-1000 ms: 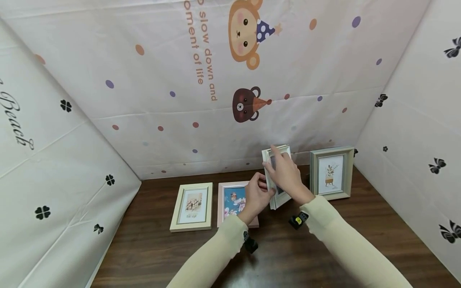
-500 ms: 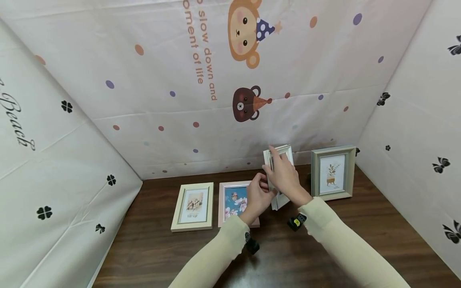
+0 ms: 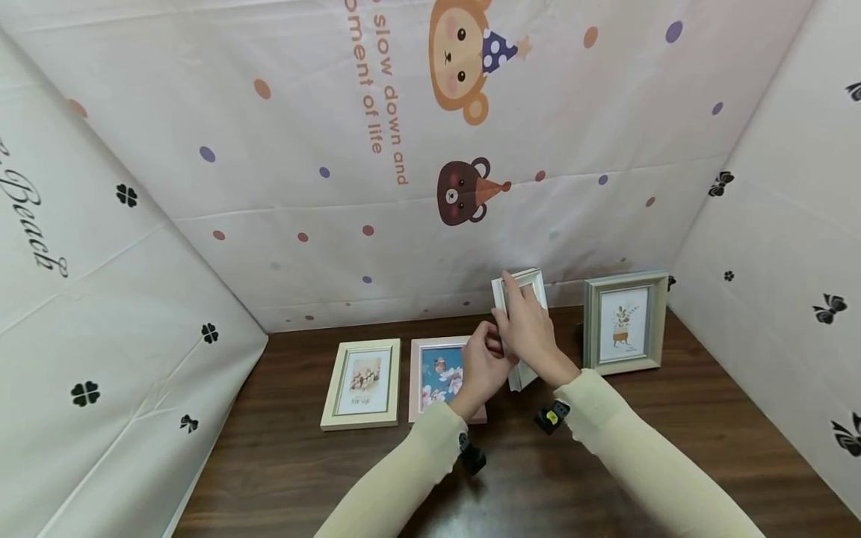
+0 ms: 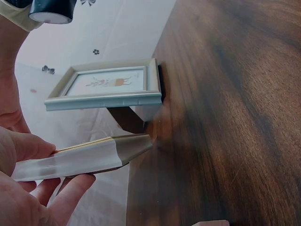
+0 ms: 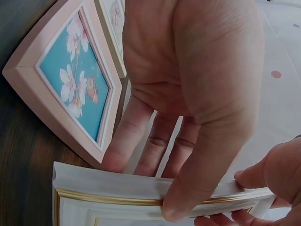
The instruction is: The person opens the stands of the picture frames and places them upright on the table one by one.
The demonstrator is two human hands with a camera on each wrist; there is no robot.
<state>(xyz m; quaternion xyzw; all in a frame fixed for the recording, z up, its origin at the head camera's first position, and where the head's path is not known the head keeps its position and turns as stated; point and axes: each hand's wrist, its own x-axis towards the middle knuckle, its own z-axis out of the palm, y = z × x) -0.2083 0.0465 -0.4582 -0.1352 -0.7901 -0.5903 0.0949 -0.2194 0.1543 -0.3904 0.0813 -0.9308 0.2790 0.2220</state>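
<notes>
My left hand (image 3: 486,366) pinches the lower left side of a white picture frame (image 3: 523,377) with a thin gold line, thumb on one face and fingers on the other. Across its upper part lies my right hand (image 3: 531,332), holding it with the index finger stretched towards the top edge. The frame is upright and slightly turned; most of its picture is hidden by the hand. In the left wrist view the white frame (image 4: 89,157) shows edge-on. Its gold-lined side (image 5: 113,188) crosses the bottom of the right wrist view.
A pale green-grey frame (image 3: 587,329) stands at the right, its dark support leg (image 4: 126,118) behind. A pink frame (image 3: 415,377), partly behind the left hand, and a cream frame (image 3: 327,403) are to the left on the brown wooden table (image 3: 282,478). Patterned cloth walls (image 3: 303,276) surround it.
My right hand has shifted slightly left across the white frame, covering more of its front. Both hands keep hold of it, and the other frames stay in place.
</notes>
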